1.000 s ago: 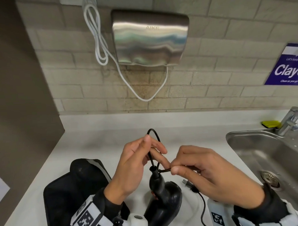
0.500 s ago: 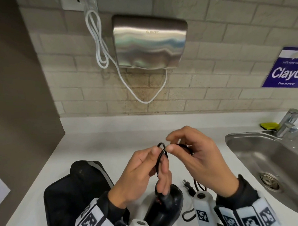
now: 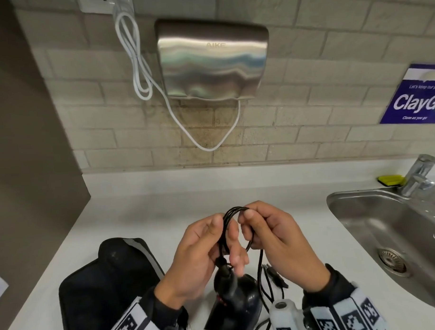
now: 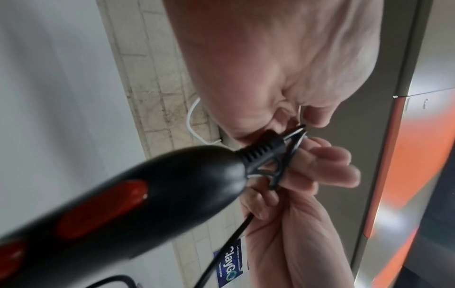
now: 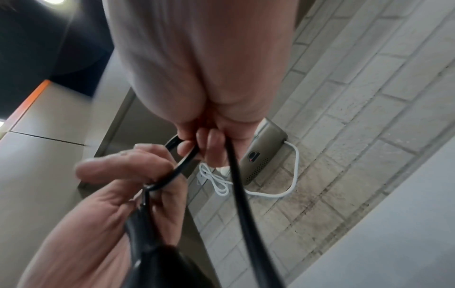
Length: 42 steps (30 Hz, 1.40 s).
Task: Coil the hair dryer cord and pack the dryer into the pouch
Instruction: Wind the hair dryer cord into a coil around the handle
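You are holding the first cord (image 3: 229, 228) loops upright over the counter (image 3: 139, 217); your left hand (image 3: 202, 251) is pinching the strands just above the hair dryer (image 3: 237, 295) handle, thumb and fingers curled round them, probably so the coil is staying anchored at the strain relief; your right hand (image 3: 275, 237) is closing fingers round the top of the loop and the trailing length, likely feeding the next turn. The dryer is hanging beneath your hands, low over the counter, whether touching it I cannot tell; the plug (image 3: 274, 274) is lying just right of it with slack still uncoiled. The pouch (image 3: 105, 287) is sitting to your left, near the dryer; its opening is not plainly showing. The sink (image 3: 355, 199) rim is lying to your right, apart from the cord; bare counter is stretching ahead toward the wall; the near edge is crowding your wrists, so widening loops forward seems safest.
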Each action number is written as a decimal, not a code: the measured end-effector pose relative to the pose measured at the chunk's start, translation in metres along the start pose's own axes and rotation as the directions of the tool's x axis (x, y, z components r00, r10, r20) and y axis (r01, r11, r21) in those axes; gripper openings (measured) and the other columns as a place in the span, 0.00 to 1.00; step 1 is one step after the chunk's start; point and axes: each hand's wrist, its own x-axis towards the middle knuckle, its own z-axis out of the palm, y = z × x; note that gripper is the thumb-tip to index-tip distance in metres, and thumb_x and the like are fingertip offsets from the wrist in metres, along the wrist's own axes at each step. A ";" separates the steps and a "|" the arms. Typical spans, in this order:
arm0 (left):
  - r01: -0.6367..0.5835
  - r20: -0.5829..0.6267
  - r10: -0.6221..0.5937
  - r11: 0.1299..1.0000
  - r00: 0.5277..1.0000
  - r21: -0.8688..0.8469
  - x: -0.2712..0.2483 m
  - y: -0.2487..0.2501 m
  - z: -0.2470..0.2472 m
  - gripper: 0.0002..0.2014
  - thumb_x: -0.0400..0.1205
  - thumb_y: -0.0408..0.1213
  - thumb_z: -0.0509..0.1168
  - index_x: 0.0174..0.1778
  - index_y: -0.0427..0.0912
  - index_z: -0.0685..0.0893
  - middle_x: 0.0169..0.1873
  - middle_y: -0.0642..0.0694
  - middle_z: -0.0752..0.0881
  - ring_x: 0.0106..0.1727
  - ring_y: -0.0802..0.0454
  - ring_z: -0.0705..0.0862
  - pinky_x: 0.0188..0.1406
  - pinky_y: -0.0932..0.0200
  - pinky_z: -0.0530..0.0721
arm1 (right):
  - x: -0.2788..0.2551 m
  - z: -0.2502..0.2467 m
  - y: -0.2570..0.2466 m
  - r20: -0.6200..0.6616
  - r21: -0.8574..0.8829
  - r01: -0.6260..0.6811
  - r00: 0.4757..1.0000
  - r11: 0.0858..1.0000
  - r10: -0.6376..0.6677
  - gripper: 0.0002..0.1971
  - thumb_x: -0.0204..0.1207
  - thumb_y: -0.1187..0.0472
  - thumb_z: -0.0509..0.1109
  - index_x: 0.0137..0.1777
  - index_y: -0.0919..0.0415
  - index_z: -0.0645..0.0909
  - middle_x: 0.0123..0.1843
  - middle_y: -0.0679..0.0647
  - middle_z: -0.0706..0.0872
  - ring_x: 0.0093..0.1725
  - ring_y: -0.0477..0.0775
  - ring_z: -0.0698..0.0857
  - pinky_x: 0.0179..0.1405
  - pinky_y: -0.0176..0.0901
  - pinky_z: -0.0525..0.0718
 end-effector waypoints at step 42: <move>0.088 0.044 -0.108 0.939 0.993 0.331 -0.011 0.010 0.008 0.22 0.87 0.47 0.50 0.66 0.38 0.80 0.40 0.34 0.92 0.42 0.39 0.92 0.53 0.54 0.85 | -0.014 -0.024 -0.033 -0.010 -0.465 0.265 0.952 0.845 -0.305 0.04 0.74 0.53 0.75 0.47 0.50 0.88 0.38 0.44 0.83 0.29 0.49 0.79 0.30 0.33 0.77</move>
